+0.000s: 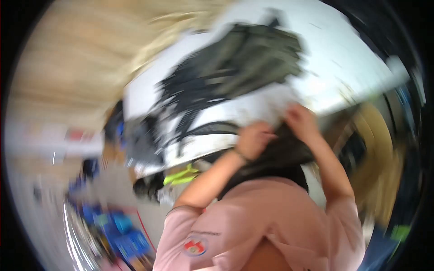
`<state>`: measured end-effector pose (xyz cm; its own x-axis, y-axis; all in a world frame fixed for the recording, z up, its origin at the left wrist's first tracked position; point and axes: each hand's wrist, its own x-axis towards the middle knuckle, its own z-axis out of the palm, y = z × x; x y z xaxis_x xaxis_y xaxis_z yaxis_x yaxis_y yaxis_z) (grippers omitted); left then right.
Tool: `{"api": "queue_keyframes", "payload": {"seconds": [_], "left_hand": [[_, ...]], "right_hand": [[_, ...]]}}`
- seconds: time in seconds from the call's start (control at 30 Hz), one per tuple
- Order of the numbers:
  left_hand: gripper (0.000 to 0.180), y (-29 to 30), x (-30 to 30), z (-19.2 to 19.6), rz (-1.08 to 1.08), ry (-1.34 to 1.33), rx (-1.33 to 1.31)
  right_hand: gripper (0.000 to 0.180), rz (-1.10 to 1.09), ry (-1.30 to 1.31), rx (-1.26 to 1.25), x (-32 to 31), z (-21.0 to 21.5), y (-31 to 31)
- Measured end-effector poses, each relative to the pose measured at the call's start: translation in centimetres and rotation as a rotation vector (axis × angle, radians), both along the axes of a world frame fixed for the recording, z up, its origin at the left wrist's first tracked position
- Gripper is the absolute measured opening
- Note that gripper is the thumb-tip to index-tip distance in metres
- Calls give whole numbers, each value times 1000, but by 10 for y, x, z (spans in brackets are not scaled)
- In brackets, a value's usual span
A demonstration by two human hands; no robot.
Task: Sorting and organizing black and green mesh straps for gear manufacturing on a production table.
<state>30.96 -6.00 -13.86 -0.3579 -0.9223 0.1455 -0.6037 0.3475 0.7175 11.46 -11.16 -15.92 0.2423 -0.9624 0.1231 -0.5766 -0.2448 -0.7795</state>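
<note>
A white table [334, 49] carries a blurred, dark olive fabric bundle [264, 58] across its middle, black strips [192, 83] fanning toward 8 o'clock. A dark curved band [210, 129] lies near the table's 7 o'clock edge, small blurred specks [346, 92] around 3 o'clock.

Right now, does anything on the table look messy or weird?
A bit: dark straps sprawl untidily over the white table, and one loose strap curves toward the left hand. It's too blurry to tell if anything's damaged.
</note>
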Motion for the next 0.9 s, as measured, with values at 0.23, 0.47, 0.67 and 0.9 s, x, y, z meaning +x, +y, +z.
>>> {"api": "queue_keyframes", "payload": {"seconds": [0.23, 0.47, 0.67, 0.9], "left_hand": [[28, 12, -19, 8, -6, 182, 150], [17, 7, 4, 7, 162, 338, 48], [11, -5, 20, 25, 190, 520, -202], [11, -23, 14, 28, -28, 658, -361]], "right_hand": [[17, 125, -628, 467, -4, 5, 39], [15, 442, -762, 609, 18, 21, 13], [50, 537, -813, 751, 14, 23, 22], [34, 383, -943, 681, 0, 26, 29]]}}
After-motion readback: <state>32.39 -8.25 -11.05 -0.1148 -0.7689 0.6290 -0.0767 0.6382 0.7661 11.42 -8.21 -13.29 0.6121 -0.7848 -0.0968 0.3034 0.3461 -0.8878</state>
